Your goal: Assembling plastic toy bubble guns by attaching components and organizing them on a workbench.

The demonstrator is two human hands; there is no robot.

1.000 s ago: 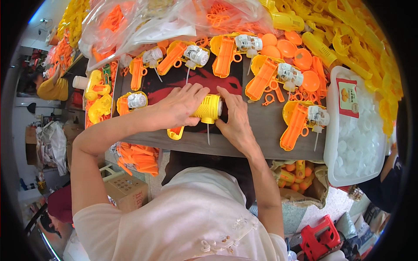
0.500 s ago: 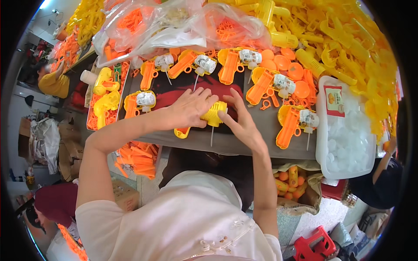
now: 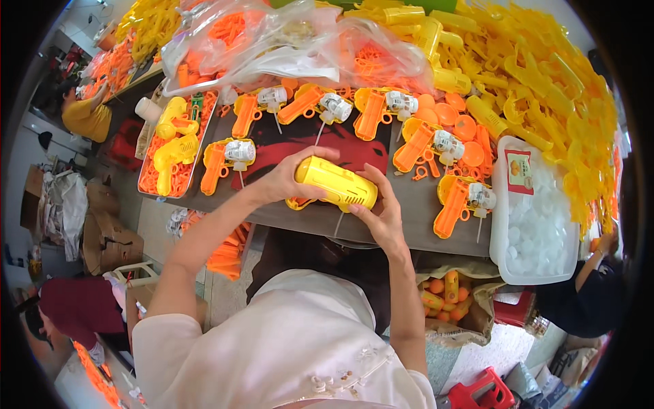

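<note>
Between my two hands, over the front edge of the table, is a yellow toy gun (image 3: 337,183), its rounded, slotted casing facing up. Fingers and thumb of my left hand (image 3: 286,178) close round its left end, where a bit of orange shows underneath. My right hand (image 3: 386,217) grips the other end, thumb below and fingers behind. A thin pale tube (image 3: 338,225) hangs from the toy's underside. Around the hands lie several open toy gun halves, such as one at left (image 3: 228,162) and one at right (image 3: 458,206), each with an orange handle and a clear-and-white mechanism.
At the left stands a tray (image 3: 141,178) of orange parts with yellow pieces on top. A white tub (image 3: 499,235) of translucent caps is at the right. Yellow casings (image 3: 531,75) pile up behind it. Below the table sits a bag (image 3: 480,320) of yellow-and-orange pieces. Other people work at both sides.
The yellow toy gun has been turned so more of its long casing shows. My left hand has moved from over its top to gripping its left end. The whole view has shifted slightly.
</note>
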